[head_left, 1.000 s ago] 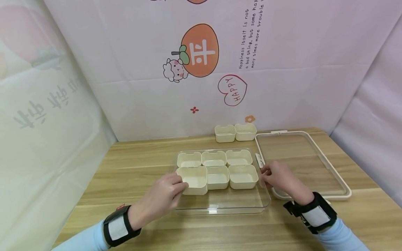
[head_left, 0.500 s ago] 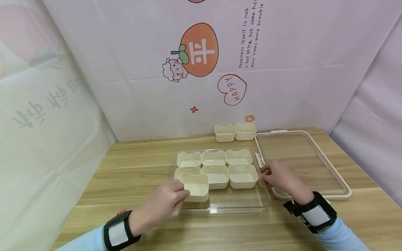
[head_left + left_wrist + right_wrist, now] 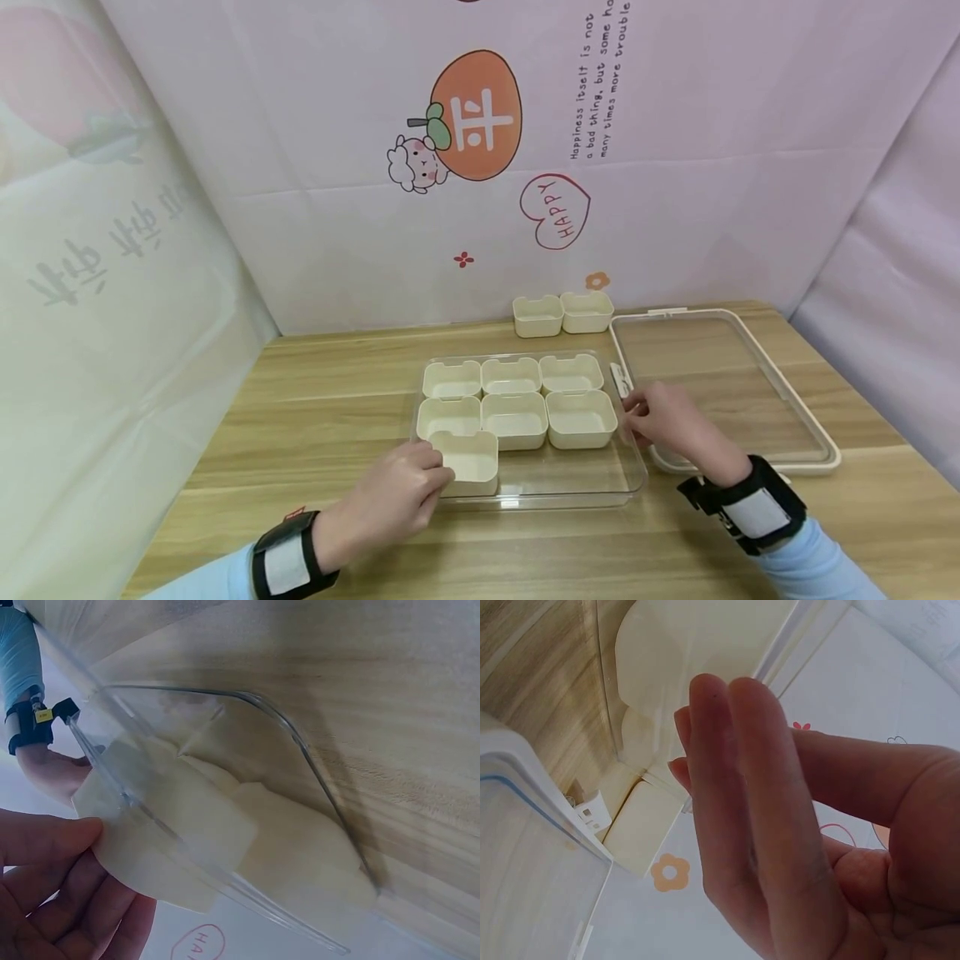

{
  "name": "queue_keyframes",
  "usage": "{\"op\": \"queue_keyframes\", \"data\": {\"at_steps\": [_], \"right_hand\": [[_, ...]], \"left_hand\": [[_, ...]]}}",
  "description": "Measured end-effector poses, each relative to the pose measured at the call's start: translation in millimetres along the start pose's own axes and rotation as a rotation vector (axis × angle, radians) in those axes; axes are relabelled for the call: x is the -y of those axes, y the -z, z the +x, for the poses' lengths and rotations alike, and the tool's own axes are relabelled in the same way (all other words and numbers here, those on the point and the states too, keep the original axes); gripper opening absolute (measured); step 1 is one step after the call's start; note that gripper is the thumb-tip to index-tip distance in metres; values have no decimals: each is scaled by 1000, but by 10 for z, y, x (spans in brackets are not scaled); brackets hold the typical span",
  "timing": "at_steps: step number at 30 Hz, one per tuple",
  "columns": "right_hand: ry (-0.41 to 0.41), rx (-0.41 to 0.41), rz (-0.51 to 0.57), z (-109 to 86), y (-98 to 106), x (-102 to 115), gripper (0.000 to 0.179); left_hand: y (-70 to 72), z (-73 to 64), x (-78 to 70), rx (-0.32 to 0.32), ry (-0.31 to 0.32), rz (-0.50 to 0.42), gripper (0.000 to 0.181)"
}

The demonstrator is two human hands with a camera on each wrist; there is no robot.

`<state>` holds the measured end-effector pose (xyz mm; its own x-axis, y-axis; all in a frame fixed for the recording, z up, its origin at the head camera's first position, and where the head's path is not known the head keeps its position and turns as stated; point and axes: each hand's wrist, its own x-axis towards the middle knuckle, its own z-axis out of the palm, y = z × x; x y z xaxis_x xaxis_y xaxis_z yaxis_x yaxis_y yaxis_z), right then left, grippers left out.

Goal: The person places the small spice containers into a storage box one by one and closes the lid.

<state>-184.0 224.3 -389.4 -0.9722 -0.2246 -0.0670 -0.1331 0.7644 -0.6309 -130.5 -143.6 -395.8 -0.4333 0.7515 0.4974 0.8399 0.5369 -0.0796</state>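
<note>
My left hand (image 3: 397,493) pinches a small cream box (image 3: 474,458) by its left wall, thumb on one face. The box is in the front-left part of a clear tray (image 3: 558,482), slightly overlapping the row behind. Seen from the left wrist, the thumb presses the cream box (image 3: 150,817) above the tray's clear wall. At the tray's right wall, my right hand (image 3: 663,421) has its fingertips by the rim; the right wrist view shows this hand (image 3: 757,802) with fairly straight fingers, the thumb tip hidden behind them. Several like boxes (image 3: 513,421) fill two rows.
Two more cream boxes (image 3: 562,317) stand behind the tray against the printed backdrop (image 3: 360,250). A clear lid with a white frame (image 3: 723,392) lies on the wooden table (image 3: 322,400), right of the tray, partly under my right hand.
My left hand has moved the cream box toward me and lower, from over the middle row to the front-left part of the tray. The right hand stays put.
</note>
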Motion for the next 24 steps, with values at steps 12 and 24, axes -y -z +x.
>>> {"op": "queue_keyframes", "data": {"at_steps": [12,24], "right_hand": [[-4,-4,-39,5,2,-27,25],[-12,-4,-20,10,-19,-42,23]], "left_hand": [[-67,-34,-4,29,17,43,16],[-106,-48,-5,40,22,67,23]]}}
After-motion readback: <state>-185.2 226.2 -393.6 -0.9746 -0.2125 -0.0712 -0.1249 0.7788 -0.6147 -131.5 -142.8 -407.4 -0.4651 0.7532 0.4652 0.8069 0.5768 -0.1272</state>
